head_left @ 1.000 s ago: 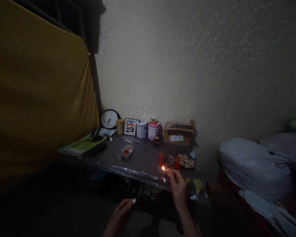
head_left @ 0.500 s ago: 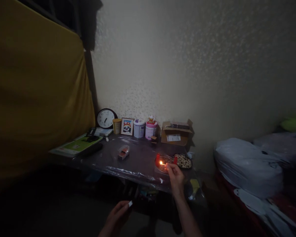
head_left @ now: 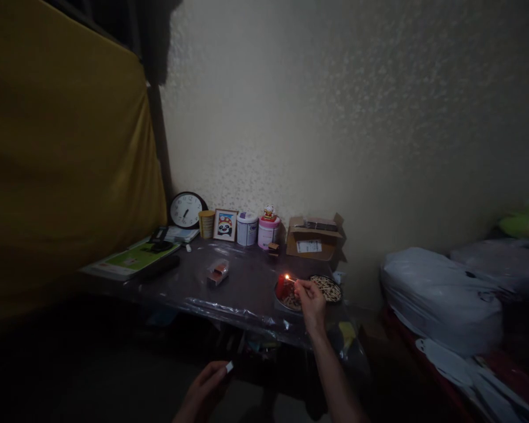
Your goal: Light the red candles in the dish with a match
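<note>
My right hand (head_left: 311, 301) pinches a burning match (head_left: 291, 279), its small flame at the top of a red candle (head_left: 281, 286). The candle stands upright at the left side of a round dish (head_left: 286, 306) with dark, mottled contents; my fingers cover part of that dish. Just behind my hand lies a second round dish (head_left: 327, 288) filled with pale stick-like pieces. Low in front of the table, my left hand (head_left: 206, 382) is closed around a small object with a white end (head_left: 229, 367), perhaps a matchbox; most of it is hidden in the dark.
The table (head_left: 242, 294) has a plastic cover. On it are a small open pack (head_left: 218, 273), a clock (head_left: 186, 210), a panda picture (head_left: 224, 225), tins (head_left: 247, 229) and a cardboard box (head_left: 311, 242). A yellow curtain (head_left: 70, 147) hangs left; white bags (head_left: 441, 294) lie right.
My right hand has raised the burning match from beside the red candle to its top, and the flame looks smaller. My left hand has barely moved. The view has shifted slightly.
</note>
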{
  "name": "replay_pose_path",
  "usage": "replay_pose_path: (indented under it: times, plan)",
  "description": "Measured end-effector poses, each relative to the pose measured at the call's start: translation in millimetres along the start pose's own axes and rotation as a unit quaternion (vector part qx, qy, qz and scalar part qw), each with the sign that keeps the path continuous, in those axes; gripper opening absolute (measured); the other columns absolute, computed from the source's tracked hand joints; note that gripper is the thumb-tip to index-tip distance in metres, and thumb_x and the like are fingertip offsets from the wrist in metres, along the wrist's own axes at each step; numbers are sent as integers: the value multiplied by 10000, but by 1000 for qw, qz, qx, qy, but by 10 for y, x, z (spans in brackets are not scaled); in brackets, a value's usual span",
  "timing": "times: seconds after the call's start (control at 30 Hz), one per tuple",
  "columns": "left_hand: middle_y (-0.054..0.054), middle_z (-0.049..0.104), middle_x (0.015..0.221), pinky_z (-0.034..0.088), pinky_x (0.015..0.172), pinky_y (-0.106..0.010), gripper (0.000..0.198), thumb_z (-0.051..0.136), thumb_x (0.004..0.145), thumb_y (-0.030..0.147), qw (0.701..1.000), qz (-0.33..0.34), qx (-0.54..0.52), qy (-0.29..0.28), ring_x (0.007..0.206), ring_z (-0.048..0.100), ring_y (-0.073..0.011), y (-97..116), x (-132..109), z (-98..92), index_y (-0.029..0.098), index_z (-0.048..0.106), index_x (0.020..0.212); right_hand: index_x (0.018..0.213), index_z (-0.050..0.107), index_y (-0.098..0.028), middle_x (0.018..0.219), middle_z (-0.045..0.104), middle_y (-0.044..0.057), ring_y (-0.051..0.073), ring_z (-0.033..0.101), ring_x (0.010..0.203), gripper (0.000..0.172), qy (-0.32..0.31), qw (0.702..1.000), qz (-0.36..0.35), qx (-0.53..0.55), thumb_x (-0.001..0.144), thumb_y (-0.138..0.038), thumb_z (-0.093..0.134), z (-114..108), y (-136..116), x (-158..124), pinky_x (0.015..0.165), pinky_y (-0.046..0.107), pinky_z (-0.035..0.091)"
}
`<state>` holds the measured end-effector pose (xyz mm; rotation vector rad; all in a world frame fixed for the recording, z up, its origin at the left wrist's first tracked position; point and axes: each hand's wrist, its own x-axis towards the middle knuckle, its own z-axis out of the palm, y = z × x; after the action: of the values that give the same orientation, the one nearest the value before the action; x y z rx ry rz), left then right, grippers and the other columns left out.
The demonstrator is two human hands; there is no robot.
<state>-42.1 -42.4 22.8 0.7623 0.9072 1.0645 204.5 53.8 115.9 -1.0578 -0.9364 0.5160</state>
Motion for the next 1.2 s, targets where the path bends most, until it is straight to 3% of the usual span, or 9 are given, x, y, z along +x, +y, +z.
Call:
replay_pose_path:
  times: [0.13,0.5,0.93,1.2]
  plan:
    - [-90,667,808,405,827,-388,405,708,504,485,1000,5,-8,2,867,579,-272,-30,27,-27,174,674,760,691,619,-158,635,641,20,145,570,534,219,10,999,-14,-30,624,-367,621,65,82,50,478,245,458]
    - [-79,662,748,411,808,-387,368,711,512,477,1000,-4,-14,-7,828,580,-262,-35,66,-37,176,677,722,698,628,-175,681,675,38,183,618,664,235,36,993,-61,-92,665,-399,567,134,359,175,615,286,484]
    - [-70,652,743,404,811,-390,386,714,497,489,1000,-12,-17,-7,820,578,-256,9,46,-4,176,662,718,696,630,-171,732,676,56,190,623,704,226,35,991,-73,-108,667,-382,555,149,431,212,683,311,486]
    - [-68,663,743,396,822,-383,346,680,560,482,1000,8,-10,-1,827,585,-256,124,-109,133,178,664,726,680,637,-180,696,685,37,184,624,683,220,39,992,-68,-100,657,-389,574,155,422,203,647,295,481]
